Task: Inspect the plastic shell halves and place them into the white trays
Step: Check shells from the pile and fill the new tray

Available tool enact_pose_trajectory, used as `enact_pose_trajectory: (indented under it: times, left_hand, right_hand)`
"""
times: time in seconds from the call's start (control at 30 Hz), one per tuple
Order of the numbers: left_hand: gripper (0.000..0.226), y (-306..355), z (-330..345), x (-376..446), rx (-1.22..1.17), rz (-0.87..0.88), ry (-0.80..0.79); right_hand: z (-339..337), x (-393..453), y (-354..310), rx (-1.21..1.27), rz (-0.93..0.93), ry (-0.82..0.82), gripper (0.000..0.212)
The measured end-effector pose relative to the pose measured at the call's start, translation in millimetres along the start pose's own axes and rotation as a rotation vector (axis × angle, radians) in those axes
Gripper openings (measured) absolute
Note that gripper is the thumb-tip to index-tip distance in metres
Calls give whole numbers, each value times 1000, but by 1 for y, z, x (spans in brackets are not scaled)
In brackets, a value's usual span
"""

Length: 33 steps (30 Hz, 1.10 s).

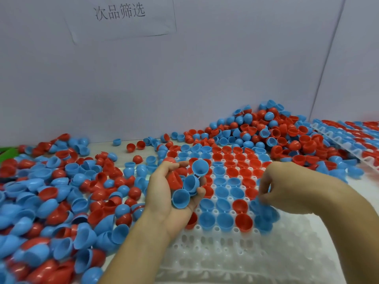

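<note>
Grey wall [225,68] backs loose shells [51,191] crowding white tray [225,259].

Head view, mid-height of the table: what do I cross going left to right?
Loose pile of shell halves → left hand holding several shell halves → filled rows of the white tray → right hand → second filled tray.

Two hands [172,193], two white trays [246,261], one paper sign [121,17], countless shell halves [51,193].
</note>
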State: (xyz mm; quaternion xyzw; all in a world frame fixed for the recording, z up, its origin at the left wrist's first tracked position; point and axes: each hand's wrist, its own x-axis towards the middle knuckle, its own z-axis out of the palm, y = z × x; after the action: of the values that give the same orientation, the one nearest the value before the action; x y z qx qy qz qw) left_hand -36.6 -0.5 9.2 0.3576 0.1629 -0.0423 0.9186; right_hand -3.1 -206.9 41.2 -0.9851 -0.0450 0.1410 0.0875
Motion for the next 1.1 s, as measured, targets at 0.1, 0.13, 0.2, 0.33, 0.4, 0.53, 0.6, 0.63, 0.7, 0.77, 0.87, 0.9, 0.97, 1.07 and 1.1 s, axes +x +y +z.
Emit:
enact_pose_trajectory:
  times: [0.1, 0.13, 0.2, 0.33, 0.4, 0.53, 0.6, 0.63, 0.7, 0.77, 0.87, 0.9, 0.97, 1.07, 1.1]
  left_hand:
    - [14, 3, -2, 1, -21, -1, 8]
    - [13, 3, -2, 1, -26, 1, 12]
    - [13, 3, -3, 2, -26, 3, 17]
    - [12, 3, -4, 2, -24, 9, 16]
    - [13, 3, -4, 3, -21, 18, 25]
    - [11, 2, -3, 4, -19, 31, 25]
    - [12, 1, -4, 4, -14, 31, 20]
    - [13, 1, -4, 4, -14, 29, 18]
    - [14, 2, -5, 4, -22, 25, 18]
    - [13, 2, -5, 5, -29, 25, 21]
    - [11, 2, -5, 6, -30, 24, 25]
    - [11, 1, -5, 6, -30, 23, 23]
    - [12, 1, -5, 6, -22, 26, 22]
    - [13, 2, -5, 5, -20, 31, 13]
    - [12, 2, -5, 5, -22, 32, 13]
  right_hand:
    - [-1, 0, 4, -36, 12, -62, 10]
    - [-2, 0, 6, -28, 12, -47, 9]
    - [-4, 0, 11, 9, 3, -35, 6]
    - [-8, -3, 22, 93, -1, -99, 14]
    - [-10, -5, 28, 109, 1, -121, 13]
    - [-10, -5, 36, 180, 25, -179, 12]
    - [-10, -4, 38, 196, 31, -169, 13]
    - [-11, -3, 40, 203, 30, -153, 12]
    - [-11, -3, 43, 213, 23, -139, 6]
    - [-11, -4, 43, 199, 23, -173, 3]
    - [-6, -1, 39, 154, 44, -220, 6]
    - [-5, 0, 37, 142, 47, -219, 8]
    - [-4, 1, 34, 121, 50, -219, 11]
    - [-7, 0, 37, 133, 32, -164, 8]
    - [-9, -1, 40, 152, 17, -104, 7]
